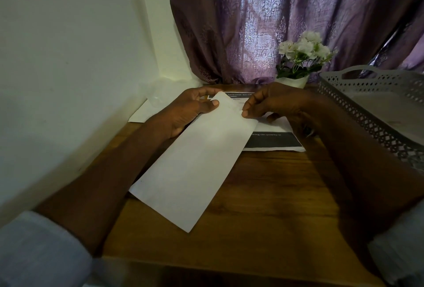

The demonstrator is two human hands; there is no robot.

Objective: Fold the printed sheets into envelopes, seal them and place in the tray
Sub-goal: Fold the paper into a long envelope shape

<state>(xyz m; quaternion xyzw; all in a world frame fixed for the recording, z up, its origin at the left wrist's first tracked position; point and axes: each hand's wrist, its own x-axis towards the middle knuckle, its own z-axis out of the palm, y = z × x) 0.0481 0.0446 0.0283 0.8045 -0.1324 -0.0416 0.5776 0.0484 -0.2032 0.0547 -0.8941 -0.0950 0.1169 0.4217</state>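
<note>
A long white envelope (197, 163) slants across the wooden table, its far end raised between both hands. My left hand (190, 110) grips the envelope's far left corner, thumb on top. My right hand (273, 103) pinches the far right corner at the envelope's mouth. Printed sheets (275, 141) with a black band lie flat on the table under and behind the envelope. The grey perforated tray (371, 126) stands at the right edge of the table; what lies in it is not visible.
A white pot of white flowers (300, 59) stands at the back by a purple curtain (286, 16). A white wall (68, 57) borders the table's left side. More white paper (142, 112) lies at the back left corner. Bare wood (263, 206) shows near me.
</note>
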